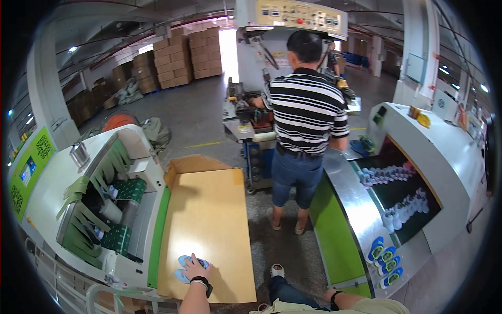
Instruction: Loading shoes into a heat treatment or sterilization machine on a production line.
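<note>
My left hand [197, 268] reaches down onto a wooden tabletop [206, 209], with fingers curled over a light-blue shoe [184, 259]. A second light-blue shoe [181, 276] lies just beside it, nearer to me, partly covered by the hand. A dark watch or band sits on my left wrist. My right hand [330, 295] hangs low near the green side panel of the metal-topped bench; a black band circles its wrist, and its fingers are too small and hidden to read.
A conveyor machine with green fringe strips [86, 209] stands left. On the right, white shoes [400, 214] line another machine's dark belt, and blue-and-green shoes [387, 261] rest on its metal edge. Ahead, a person in a striped shirt [306, 112] works at a machine; cartons [172, 60] are stacked behind.
</note>
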`<state>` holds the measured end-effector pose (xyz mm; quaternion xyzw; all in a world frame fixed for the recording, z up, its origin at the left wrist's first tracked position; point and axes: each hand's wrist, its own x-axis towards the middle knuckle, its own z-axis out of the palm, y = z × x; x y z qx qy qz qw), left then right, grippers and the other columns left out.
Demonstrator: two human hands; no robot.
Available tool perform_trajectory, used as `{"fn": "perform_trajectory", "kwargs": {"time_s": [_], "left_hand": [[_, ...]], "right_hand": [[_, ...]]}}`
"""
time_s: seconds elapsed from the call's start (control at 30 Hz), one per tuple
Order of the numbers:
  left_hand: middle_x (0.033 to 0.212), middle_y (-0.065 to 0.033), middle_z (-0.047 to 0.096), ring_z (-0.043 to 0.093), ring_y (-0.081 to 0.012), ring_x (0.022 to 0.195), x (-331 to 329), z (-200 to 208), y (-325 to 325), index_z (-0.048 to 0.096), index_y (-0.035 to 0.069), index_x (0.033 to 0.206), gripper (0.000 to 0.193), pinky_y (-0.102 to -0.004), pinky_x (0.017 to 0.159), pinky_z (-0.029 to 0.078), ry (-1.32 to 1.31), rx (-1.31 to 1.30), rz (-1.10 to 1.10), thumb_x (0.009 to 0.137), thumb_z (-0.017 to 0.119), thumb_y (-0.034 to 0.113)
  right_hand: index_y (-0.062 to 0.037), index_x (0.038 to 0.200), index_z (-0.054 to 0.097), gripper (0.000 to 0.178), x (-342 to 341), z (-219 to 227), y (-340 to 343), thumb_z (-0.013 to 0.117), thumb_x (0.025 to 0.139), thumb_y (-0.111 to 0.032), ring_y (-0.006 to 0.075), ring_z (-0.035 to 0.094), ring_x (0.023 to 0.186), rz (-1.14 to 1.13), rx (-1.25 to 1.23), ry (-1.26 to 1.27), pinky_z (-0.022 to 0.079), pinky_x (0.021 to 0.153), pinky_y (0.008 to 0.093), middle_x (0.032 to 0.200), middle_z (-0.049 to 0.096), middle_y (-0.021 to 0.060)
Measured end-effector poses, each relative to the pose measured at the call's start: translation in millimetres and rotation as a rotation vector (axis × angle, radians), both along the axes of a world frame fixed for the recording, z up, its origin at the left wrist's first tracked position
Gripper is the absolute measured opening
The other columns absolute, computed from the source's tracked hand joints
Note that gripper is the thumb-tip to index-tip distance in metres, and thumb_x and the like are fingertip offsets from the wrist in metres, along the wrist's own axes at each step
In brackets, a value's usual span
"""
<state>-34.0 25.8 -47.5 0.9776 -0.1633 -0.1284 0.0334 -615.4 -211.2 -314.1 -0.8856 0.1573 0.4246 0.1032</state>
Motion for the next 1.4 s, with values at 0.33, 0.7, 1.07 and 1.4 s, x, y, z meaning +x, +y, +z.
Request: {"fn": "perform_trajectory", "kwargs": {"time_s": [0.33,0.7,1.07,1.4], "left_hand": [[0.151,-0.0215,0.032,0.049,-0.0358,0.126,-17,0,-10,0.030,0.015,0.152,0.096,-0.0543,0.109,0.027,-0.175,-0.061,0.004,0.076,0.070,0.057],[0.146,-0.0229,0.039,0.052,-0.0346,0.120,-21,-14,-7,0.039,0.013,0.148,0.087,-0.0511,0.106,0.031,-0.316,-0.152,0.008,0.080,0.065,0.061],[0.146,-0.0247,0.041,0.052,-0.0379,0.120,-22,-14,-6,0.040,0.013,0.147,0.087,-0.0529,0.105,0.031,-0.335,-0.173,0.009,0.079,0.066,0.060],[0.150,-0.0229,0.035,0.047,-0.0363,0.127,-17,9,-16,0.035,0.014,0.150,0.094,-0.0535,0.107,0.029,-0.215,-0.045,-0.058,0.076,0.069,0.062]], "right_hand": [[-0.0129,0.109,0.072,0.044,-145,-13,80,0.049,0.091,-0.046,0.0346,0.067,0.106,-0.677,0.141,-0.088,0.051,0.094,0.0450,0.111,0.070,0.0175],[-0.0087,0.087,0.071,0.034,-60,89,61,0.049,0.093,-0.034,0.0229,0.066,0.079,-0.972,0.324,-0.222,0.051,0.075,0.0369,0.082,0.070,0.0078],[-0.0114,0.080,0.066,0.022,-81,64,39,0.052,0.086,-0.027,0.0307,0.065,0.083,-0.473,0.273,-0.233,0.049,0.074,0.0408,0.081,0.065,0.0101],[-0.0058,0.094,0.070,0.028,-81,43,28,0.054,0.085,-0.027,0.0383,0.066,0.094,-0.281,0.185,-0.397,0.054,0.081,0.0475,0.097,0.070,0.0171]]}}
